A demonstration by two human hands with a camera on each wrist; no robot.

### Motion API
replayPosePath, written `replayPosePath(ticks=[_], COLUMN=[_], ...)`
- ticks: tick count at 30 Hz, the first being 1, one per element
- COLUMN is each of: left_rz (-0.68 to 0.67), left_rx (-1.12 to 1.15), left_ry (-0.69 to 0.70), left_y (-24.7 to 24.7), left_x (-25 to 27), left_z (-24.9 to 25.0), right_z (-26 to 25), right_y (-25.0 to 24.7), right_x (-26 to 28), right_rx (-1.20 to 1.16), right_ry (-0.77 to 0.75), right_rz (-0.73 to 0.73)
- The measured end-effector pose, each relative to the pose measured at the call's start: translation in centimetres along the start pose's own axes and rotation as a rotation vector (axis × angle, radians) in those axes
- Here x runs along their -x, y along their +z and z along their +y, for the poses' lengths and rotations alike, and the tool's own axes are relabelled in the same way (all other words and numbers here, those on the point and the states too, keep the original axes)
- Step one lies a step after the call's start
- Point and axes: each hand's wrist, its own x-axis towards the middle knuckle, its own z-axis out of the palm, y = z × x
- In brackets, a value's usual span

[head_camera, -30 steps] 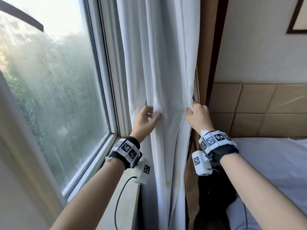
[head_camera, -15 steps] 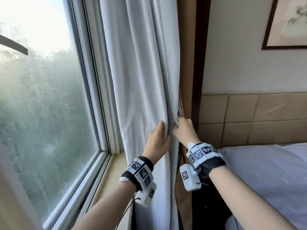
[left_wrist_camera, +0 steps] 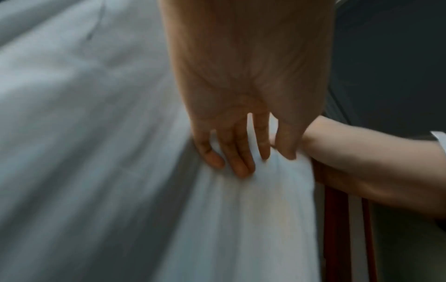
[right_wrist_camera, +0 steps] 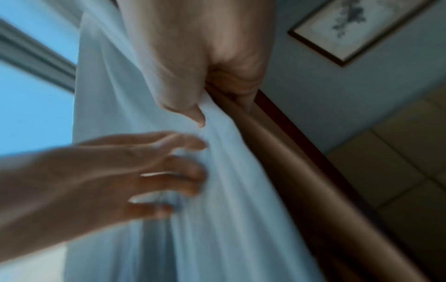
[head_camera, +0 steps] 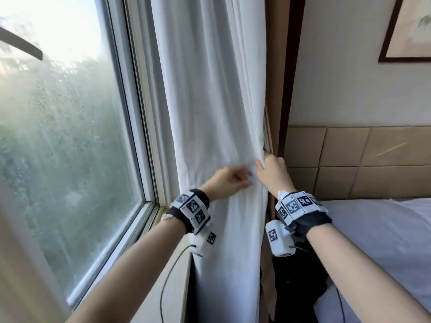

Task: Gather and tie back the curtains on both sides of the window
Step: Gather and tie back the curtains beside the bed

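A white curtain (head_camera: 210,101) hangs in folds at the right side of the window, bunched towards the wall. My right hand (head_camera: 268,167) pinches its right edge at waist height, thumb in front and fingers behind the cloth (right_wrist_camera: 205,106). My left hand (head_camera: 229,180) lies just left of it on the curtain's front. Its fingers (left_wrist_camera: 239,164) are stretched out and press into the fabric, blurred by motion. A brown curtain (right_wrist_camera: 277,171) hangs behind the white one, against the dark wooden trim. No tie-back shows in any view.
The window (head_camera: 70,136) and its sill (head_camera: 172,264) are on the left. A bed (head_camera: 384,241) with a padded headboard (head_camera: 361,159) stands close on the right, and a dark object (head_camera: 296,287) sits between it and the curtain. A framed picture (head_camera: 408,31) hangs above.
My left hand swept the curtain's left side across to the right hand, then slid slightly back left over the fabric. The right hand kept its hold on the edge.
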Motion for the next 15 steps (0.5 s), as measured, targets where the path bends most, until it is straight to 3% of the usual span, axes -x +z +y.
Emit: replayPosePath(ticks=[4,6,10,12,15], left_rz=[0.582,0.74,0.412,0.377,0.424], left_rx=[0.013,0.05,0.069,0.079,0.3], left_ry=[-0.126,-0.254,-0.514,-0.53,-0.47], left_y=[-5.4,-6.7,-6.0,-4.7,-2.8], left_x=[0.6,1.2,1.4,1.2,0.4], left_z=[-2.7,-4.6,-6.2,-6.0,-5.3], right_z=[0.8,1.0,1.1,1.1,1.2], right_y=[-0.1,-0.2,-0.4,-0.5,-0.5], right_x=[-0.4,-0.6,-0.7,-0.6,-0.4], right_rx=[0.075,0.077,0.057,0.043,0.014], right_ry=[-0.068,-0.068,-0.097,-0.108,-0.113], right_rz=[0.058,0.057,0.063,0.055,0.056])
